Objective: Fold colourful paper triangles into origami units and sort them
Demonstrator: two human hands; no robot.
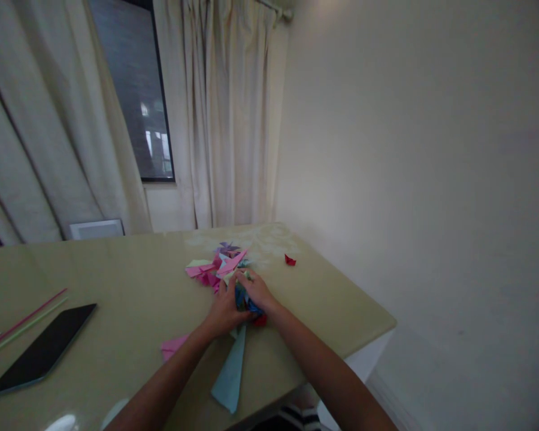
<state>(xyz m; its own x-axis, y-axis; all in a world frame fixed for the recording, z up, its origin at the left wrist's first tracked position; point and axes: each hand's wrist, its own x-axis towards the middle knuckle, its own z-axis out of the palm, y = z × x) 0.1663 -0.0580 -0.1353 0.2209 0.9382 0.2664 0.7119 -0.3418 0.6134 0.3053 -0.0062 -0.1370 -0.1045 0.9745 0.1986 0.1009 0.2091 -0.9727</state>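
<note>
Hands first: your left hand [223, 311] and your right hand [257, 292] meet on one blue folded paper [247, 304], which sits just on the near side of the pile of folded papers [211, 269], touching its near fringe; your left grip closes on it from the left with the fingers curled in; your right grip lies over its top and right side, fingertips reaching toward the pile; both are clenched on that one piece, so neither hand is the nearer.

Most of the blue folded paper is hidden under your fingers; you cannot read its long axis, or which way it points, from this view; only a small blue patch shows between the hands.

From under your hands a pale blue strip [230, 372] runs away from the pile toward you; its long axis goes far to near, leaning a little left, with the broad end nearest you; whether it joins the held piece I cannot tell.

A pink sheet [174, 346] lies near-left of the pile, by your left wrist; a small red scrap [290, 260] lies right of the pile, apart from it; a dark phone [45, 347] and two straws [22, 323] lie well left of the pile on the bench [139, 287].
</note>
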